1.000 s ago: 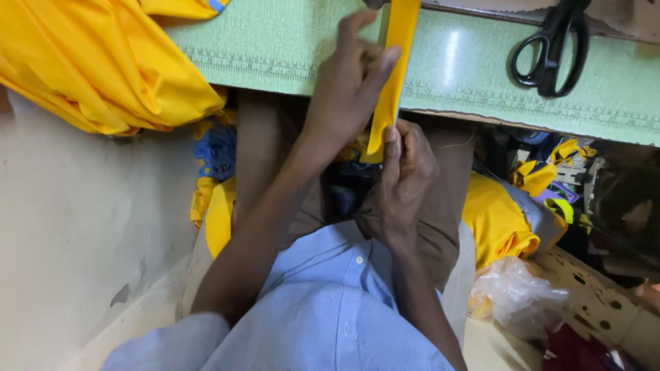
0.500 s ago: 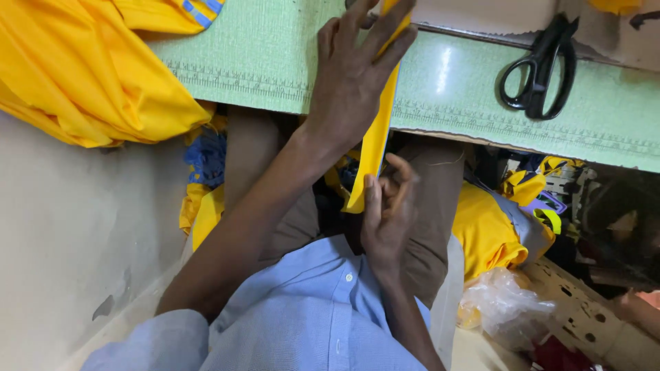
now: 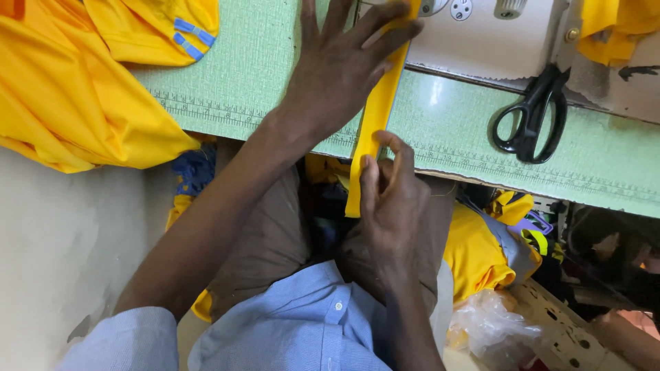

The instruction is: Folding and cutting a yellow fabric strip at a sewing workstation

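A narrow yellow fabric strip (image 3: 375, 117) runs from the green sewing table (image 3: 454, 130) down over its front edge toward my lap. My left hand (image 3: 337, 69) lies spread flat on the table, fingers pressing the strip's upper part against the surface near the white sewing machine base (image 3: 481, 38). Below the table edge, my right hand (image 3: 392, 199) pinches the strip's lower part between thumb and fingers. The strip's bottom end hangs free just left of that hand.
Black scissors (image 3: 533, 117) lie on the table to the right. Yellow garments (image 3: 75, 89) with blue trim are heaped at the left, more yellow cloth (image 3: 481, 247) sits below right beside a plastic bag (image 3: 491, 326). A printed ruler runs along the table's front edge.
My left hand has moved up onto the table and flattened over the strip. My right hand has slid along the strip up to just under the table edge.
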